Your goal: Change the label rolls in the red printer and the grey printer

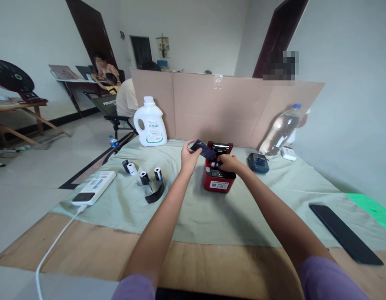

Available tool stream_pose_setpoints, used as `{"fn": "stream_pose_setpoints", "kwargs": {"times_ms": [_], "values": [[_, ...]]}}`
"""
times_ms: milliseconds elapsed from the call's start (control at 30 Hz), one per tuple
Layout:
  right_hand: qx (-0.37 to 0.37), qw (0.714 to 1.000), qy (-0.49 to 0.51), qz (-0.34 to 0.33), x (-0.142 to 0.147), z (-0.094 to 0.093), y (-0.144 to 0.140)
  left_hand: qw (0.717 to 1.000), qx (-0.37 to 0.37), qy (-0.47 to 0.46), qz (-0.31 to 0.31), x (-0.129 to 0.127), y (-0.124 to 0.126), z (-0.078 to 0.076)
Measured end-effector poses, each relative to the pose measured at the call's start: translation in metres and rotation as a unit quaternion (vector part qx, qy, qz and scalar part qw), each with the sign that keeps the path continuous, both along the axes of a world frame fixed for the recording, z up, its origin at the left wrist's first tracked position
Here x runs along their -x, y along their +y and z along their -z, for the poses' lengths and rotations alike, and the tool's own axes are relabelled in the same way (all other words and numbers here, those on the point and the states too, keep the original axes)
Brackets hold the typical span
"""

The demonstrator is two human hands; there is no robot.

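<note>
A small red printer (218, 183) stands on the cloth with its lid tipped up at the back. My left hand (189, 158) pinches a dark strip of paper (204, 149), held just above the printer's left side. My right hand (228, 162) reaches into the printer's open top, its fingers closed round a small paper roll (214, 165); the fingertips are partly hidden. To the left lie several small paper rolls (144, 178) with dark outsides and white ends. One of them has a loose dark strip (156, 196) curling toward me.
A white jug (151, 125) and a leaning clear bottle (282, 129) flank a cardboard screen (211, 106). Right are a dark device (258, 162) and a black phone (344, 233). A white power strip (94, 187) with a cable lies left. Other people sit beyond.
</note>
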State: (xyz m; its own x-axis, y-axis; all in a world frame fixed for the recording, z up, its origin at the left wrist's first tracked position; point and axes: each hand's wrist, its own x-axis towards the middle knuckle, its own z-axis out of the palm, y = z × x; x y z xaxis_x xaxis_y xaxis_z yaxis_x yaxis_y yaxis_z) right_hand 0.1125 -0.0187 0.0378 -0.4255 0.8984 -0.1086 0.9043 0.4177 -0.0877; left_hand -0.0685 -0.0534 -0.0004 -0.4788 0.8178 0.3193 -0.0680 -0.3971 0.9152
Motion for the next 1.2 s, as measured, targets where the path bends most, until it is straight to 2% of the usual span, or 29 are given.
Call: {"fn": "stream_pose_setpoints", "kwargs": {"times_ms": [167, 267, 333, 400, 467, 533, 600, 667, 700, 767, 933, 1033, 1200], "values": [[-0.02, 0.996, 0.059, -0.06, -0.007, -0.007, -0.006, 0.995, -0.062, 0.081, 0.02, 0.006, -0.01, -0.027], [-0.075, 0.981, 0.154, -0.09, -0.019, -0.012, -0.019, 0.99, -0.079, 0.116, 0.032, 0.009, -0.024, -0.047], [-0.101, 0.958, 0.242, -0.113, -0.029, -0.014, -0.032, 0.981, -0.107, 0.161, 0.019, 0.007, -0.045, -0.059], [-0.096, 0.933, 0.323, -0.127, -0.04, -0.014, -0.047, 0.959, -0.164, 0.232, -0.01, 0.001, -0.078, -0.067], [-0.073, 0.909, 0.389, -0.131, -0.049, -0.012, -0.062, 0.914, -0.233, 0.331, -0.022, -0.006, -0.116, -0.068], [-0.036, 0.886, 0.441, -0.14, -0.056, -0.009, -0.073, 0.833, -0.31, 0.455, 0.05, -0.014, -0.15, -0.06], [0.01, 0.86, 0.487, -0.153, -0.06, -0.007, -0.081, 0.764, -0.343, 0.54, 0.083, -0.021, -0.174, -0.046], [0.045, 0.835, 0.523, -0.164, -0.062, -0.007, -0.087, 0.729, -0.346, 0.585, 0.084, -0.028, -0.185, -0.03], [0.054, 0.827, 0.534, -0.169, -0.062, -0.008, -0.09, 0.725, -0.341, 0.593, 0.078, -0.03, -0.187, -0.024], [0.051, 0.82, 0.542, -0.177, -0.063, -0.012, -0.095, 0.735, -0.325, 0.592, 0.066, -0.032, -0.188, -0.014], [0.054, 0.811, 0.555, -0.177, -0.068, -0.022, -0.103, 0.796, -0.27, 0.542, 0.023, -0.032, -0.198, -0.006], [0.055, 0.806, 0.562, -0.178, -0.07, -0.025, -0.108, 0.816, -0.246, 0.524, 0.004, -0.031, -0.215, -0.002], [0.027, 0.809, 0.551, -0.203, -0.063, -0.031, -0.128, 0.828, -0.218, 0.513, 0.058, -0.028, -0.234, -0.004]]}}
